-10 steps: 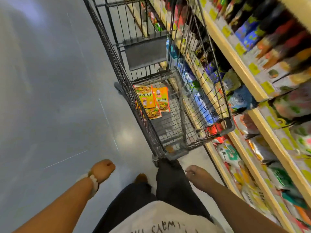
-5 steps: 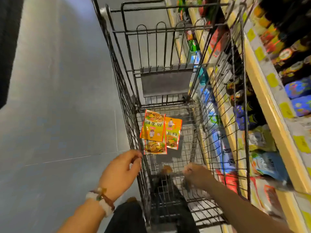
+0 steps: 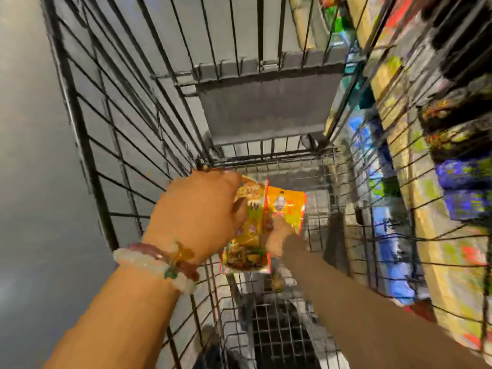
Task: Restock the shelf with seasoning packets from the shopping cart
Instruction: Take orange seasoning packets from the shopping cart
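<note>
We see the seasoning packets (image 3: 262,225), orange and yellow, bunched together inside the shopping cart (image 3: 111,145), above its wire floor near the left wall. The left hand (image 3: 198,214) has its fingers curled round the packets' left edge and holds them. The right hand (image 3: 278,239) reaches in from the right and touches the packets from below; we cannot tell how its fingers lie. A beaded bracelet (image 3: 159,262) circles the left wrist. The shelf (image 3: 431,198) of blurred goods stands just beside the cart's right wall.
</note>
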